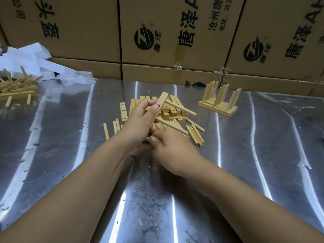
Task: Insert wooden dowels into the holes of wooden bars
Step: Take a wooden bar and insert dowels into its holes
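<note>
Fingers [155, 107] of L hand [140, 121] grip bar [162, 99] (2 dowels [182, 108] in) | R hand [172, 150] curled, poss. pinching one; can't tell

We see a shiny metal tabletop [245, 155] filling the lower frame, scratched and dotted with small wood crumbs [140, 176]. Across the top stands a wall of cardboard boxes [84, 32] printed with black characters and round logos [144, 39]. Clear tape [222, 70] crinkles at upper right. At upper left lie white foam blocks [26, 57] beside crumpled clear plastic film [75, 78].
</note>
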